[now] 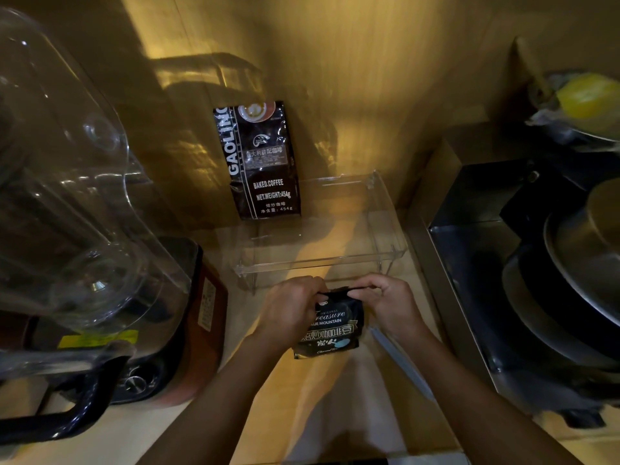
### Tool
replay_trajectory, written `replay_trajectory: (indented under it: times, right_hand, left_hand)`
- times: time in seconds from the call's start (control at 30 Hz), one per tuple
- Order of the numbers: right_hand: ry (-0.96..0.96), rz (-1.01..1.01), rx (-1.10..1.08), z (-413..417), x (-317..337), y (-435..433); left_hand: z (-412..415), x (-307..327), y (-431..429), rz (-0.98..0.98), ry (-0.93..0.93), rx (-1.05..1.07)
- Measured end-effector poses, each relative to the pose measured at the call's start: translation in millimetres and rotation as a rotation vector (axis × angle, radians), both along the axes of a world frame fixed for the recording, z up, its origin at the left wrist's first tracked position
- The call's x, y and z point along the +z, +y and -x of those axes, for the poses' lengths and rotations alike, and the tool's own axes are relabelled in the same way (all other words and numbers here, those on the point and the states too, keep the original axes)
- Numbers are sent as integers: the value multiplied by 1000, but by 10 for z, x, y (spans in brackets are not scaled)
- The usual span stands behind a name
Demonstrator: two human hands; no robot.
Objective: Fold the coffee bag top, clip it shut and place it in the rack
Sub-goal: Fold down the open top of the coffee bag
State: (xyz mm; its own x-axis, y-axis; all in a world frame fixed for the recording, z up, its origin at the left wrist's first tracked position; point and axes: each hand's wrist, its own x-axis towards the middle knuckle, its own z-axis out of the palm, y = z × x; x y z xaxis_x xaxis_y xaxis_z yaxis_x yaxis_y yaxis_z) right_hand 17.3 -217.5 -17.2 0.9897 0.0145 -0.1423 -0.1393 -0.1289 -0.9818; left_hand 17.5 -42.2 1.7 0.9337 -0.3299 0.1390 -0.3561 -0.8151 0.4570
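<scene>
Folding stage of the task. Both hands pinch the top edge of the small coffee bag (330,325), which stands on the wooden counter (335,407) just in front of the clear rack (322,229). The left hand (290,308) is closed on the bag's upper left corner, the right hand (385,302) on its upper right corner; the top strip between them appears bent over, though how far the fold has gone cannot be told. No clip sits on the bag. A pale, slim bar (399,360), possibly the sealing clip, lies on the counter just right of the bag, beside the right forearm.

The next move probably calls for one hand to keep the fold pressed flat while the other fetches the clip.

A larger coffee bag (260,159) already stands at the rack's left end; the remaining rack space looks open. A blender (84,229) crowds the left side, and a stove with pans (553,280) the right.
</scene>
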Motion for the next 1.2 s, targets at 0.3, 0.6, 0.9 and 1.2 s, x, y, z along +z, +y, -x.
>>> replay_trajectory:
  times: [0.3, 0.6, 0.9, 1.2]
  right_hand:
    - [-47, 39, -73, 3, -107, 104]
    - [-43, 92, -6, 19, -119, -6]
    - [-6, 58, -200, 117, -453, -237]
    - [176, 962, 181, 443, -1026, -512]
  left_hand:
    - [-32, -14, -231, -56, 9, -36]
    - [-34, -57, -272, -15, 13, -54]
    - [-73, -22, -235, 146, 191, 26]
    - [-96, -16, -228, 179, 193, 4]
